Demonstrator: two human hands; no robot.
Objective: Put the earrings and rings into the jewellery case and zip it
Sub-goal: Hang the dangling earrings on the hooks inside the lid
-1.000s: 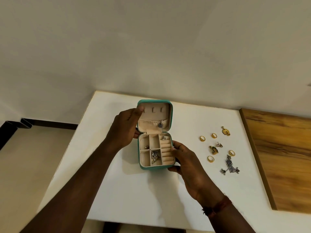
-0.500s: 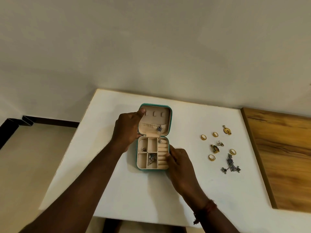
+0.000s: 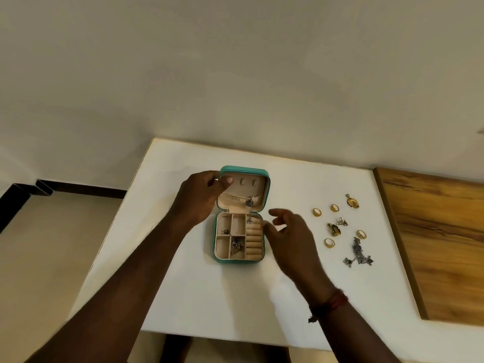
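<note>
A small teal jewellery case [image 3: 237, 261] lies open on the white table [image 3: 209, 292], its beige lid raised. My left hand [image 3: 201, 197] pinches the lid's upper left corner with thumb and fingers. A silver earring [image 3: 249, 203] hangs on the lid pocket, and silver pieces lie in the compartments [image 3: 236, 244]. My right hand [image 3: 288, 231] hovers just right of the case with fingers spread and holds nothing. Several gold rings [image 3: 317, 212] and earrings lie loose to the right, with a gold flower earring [image 3: 352, 202] and a silver dangling earring [image 3: 358, 254].
A wooden board [image 3: 440, 244] adjoins the table's right side. A plain wall rises right behind the table. The table's left edge drops to a beige floor [image 3: 47, 258] with a dark skirting.
The case has come down to rest flat on the table. My right hand has let go of the case's right side and moved off to the right, fingers spreading. My left hand stays on the lid.
</note>
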